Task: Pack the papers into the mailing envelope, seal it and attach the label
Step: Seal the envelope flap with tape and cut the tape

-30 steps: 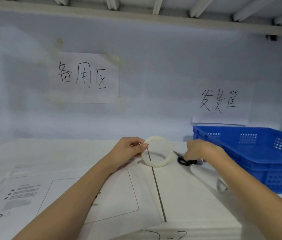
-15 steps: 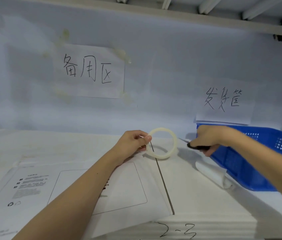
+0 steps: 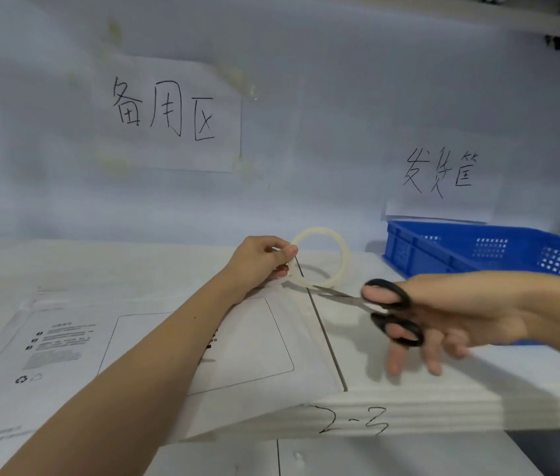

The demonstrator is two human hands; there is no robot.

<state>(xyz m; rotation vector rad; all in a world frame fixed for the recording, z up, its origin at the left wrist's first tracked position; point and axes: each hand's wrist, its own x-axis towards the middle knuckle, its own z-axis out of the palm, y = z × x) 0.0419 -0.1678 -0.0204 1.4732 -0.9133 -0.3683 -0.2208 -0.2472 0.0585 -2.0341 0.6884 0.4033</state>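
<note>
A mailing envelope (image 3: 168, 352) lies flat on the white worktable (image 3: 443, 396), printed face up, w/ its long axis running left-right across the bench and its right-hand end overhanging the table's centre seam. Small print and a recycling mark sit at the envelope's left end; a large outlined box fills its right half.

Above the envelope's right end, the left hand (image 3: 258, 261) pinches a near-spent roll of clear tape (image 3: 320, 257) between thumb and fingers, holding it on edge so the ring faces the camera. A short run of tape appears to stretch from the roll down toward the envelope's top right corner; whether it already sticks there can't be told.

Right of the envelope, the right hand (image 3: 450, 310) grips black-handled scissors (image 3: 368, 304), thumb and a finger through the loops, the other fingers splayed loose below. The blades point left toward the roll, tips just under its lower rim, and look almost closed; blur hides the exact gap.

Judged step: sealing, at the cut. Next move likely calls for tension on the tape from the left hand, blades opened and set across the strip close to the roll, then a clean snip. Label not in sight, so apparently not yet attached.

Far right of the envelope, a blue crate (image 3: 478, 255) stands against the wall below a handwritten paper sign (image 3: 440, 176); another sign (image 3: 168, 115) hangs above the envelope.
</note>
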